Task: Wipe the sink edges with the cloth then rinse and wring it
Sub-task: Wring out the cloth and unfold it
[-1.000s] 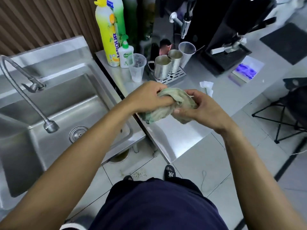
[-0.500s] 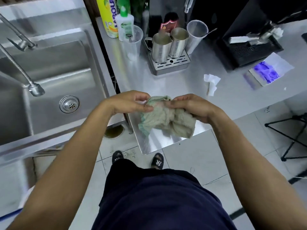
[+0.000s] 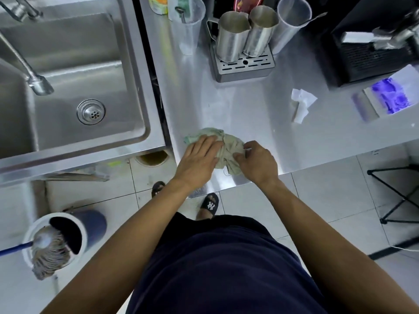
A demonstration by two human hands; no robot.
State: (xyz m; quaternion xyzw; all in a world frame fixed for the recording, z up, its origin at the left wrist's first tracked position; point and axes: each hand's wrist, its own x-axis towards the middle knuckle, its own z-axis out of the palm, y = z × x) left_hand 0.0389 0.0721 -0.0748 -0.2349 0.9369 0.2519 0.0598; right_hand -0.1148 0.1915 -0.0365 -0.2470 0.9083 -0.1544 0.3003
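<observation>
A crumpled pale green-grey cloth [image 3: 229,146] lies on the steel counter [image 3: 249,109] near its front edge, right of the sink. My left hand [image 3: 199,155] presses flat on the cloth's left part with straight fingers. My right hand [image 3: 256,159] pinches the cloth's right side with curled fingers. The steel sink [image 3: 145,87] fills the upper left, with a round drain [image 3: 91,111] in its basin and a flexible tap nozzle [image 3: 39,83] hanging over it.
Behind the cloth stand two steel jugs [image 3: 233,35] on a drip tray [image 3: 242,66], clear plastic cups [image 3: 188,26] and a crumpled tissue [image 3: 301,105]. A black machine [image 3: 371,55] sits at the back right. A mop bucket [image 3: 59,243] stands on the floor at left.
The cloth, held in the air by both hands before, now lies on the counter. My left hand has flattened on it. The view has tilted further down.
</observation>
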